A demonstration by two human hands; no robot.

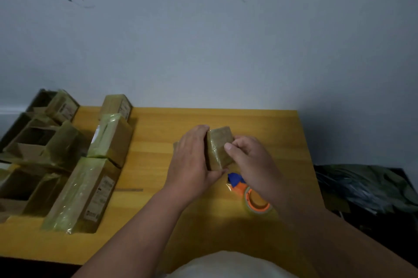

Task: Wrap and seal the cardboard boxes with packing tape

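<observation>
Near the middle of the desk [158, 124] we hold a small box [220, 149] raised on edge, already glossy with tape. Our left hand [192, 160] clasps its left side, fingers curled over the top and thumb under the near corner. Our right hand [246, 155] pinches its right edge, thumb pressing the near face. We judge this the smoothing step. Next we need the tape roll [256, 201], lying just behind the right wrist toward the desk's near right, or a finished box set with the wrapped boxes [108, 139] along the left edge.
</observation>
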